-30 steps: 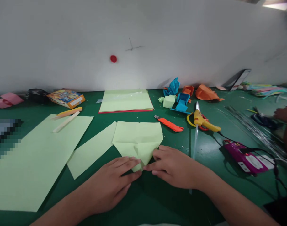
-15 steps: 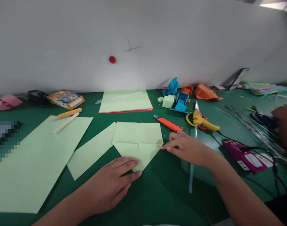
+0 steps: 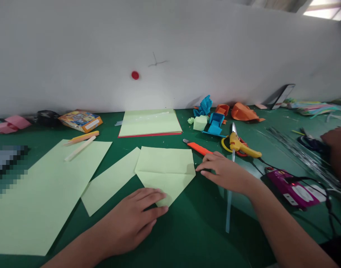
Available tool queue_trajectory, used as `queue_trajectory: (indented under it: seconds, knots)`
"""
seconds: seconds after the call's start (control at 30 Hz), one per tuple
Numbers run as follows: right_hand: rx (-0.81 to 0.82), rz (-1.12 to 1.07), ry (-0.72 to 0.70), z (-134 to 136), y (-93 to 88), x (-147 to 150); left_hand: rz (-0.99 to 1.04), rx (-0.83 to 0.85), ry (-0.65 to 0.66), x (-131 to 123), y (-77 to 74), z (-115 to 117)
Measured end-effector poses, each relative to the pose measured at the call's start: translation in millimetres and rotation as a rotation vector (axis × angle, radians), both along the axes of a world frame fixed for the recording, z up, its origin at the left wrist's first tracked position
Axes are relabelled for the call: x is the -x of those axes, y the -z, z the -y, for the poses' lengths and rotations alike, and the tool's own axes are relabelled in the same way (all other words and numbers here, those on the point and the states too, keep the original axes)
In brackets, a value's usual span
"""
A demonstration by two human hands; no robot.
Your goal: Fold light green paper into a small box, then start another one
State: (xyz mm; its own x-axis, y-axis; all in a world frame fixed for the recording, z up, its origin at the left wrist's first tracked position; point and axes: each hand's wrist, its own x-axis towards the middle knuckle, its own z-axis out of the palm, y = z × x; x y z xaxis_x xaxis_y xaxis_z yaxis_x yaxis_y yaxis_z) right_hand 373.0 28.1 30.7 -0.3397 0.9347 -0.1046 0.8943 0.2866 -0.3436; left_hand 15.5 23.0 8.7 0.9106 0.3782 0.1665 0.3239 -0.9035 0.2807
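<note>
A folded pale green paper point(image 3: 165, 160) lies on the dark green table, its top edge straight and its lower part narrowing to a point. A horizontal crease crosses its middle. My left hand point(image 3: 139, 216) rests over the lower point with its fingers stretched out. At the paper's right corner is my right hand point(image 3: 224, 172), open, its index fingertip beside the edge; whether it touches cannot be made out. Just above that hand lies an orange utility knife point(image 3: 198, 147), its handle end partly hidden by the fingers. A pale green paper strip point(image 3: 111, 182) lies slanted to the left.
A large green sheet point(image 3: 44, 201) at left bears glue sticks point(image 3: 80, 148). Behind sit stacked paper point(image 3: 150, 124), a small box point(image 3: 81, 120) and blue folded paper point(image 3: 215, 123). Rightward are a yellow glue gun point(image 3: 240, 146), a purple corded device point(image 3: 296, 188) and another person's hand point(image 3: 338, 143).
The vertical line down the folded paper's lower half no longer shows. My right hand has shifted slightly right, off the paper's corner. My left hand stays in place; the view has tilted slightly.
</note>
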Motion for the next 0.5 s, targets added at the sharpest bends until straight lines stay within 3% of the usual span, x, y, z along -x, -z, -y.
queue_trajectory:
  seconds: [0.27, 0.5]
  knots:
    - [-0.125, 0.142, 0.056, -4, 12.3, 0, 0.001, 0.012, 0.005, 2, 0.4, -4]
    - [-0.119, 0.145, 0.069, -5, 13.3, 2, 0.032, 0.032, -0.015, 7, 0.8, -5]
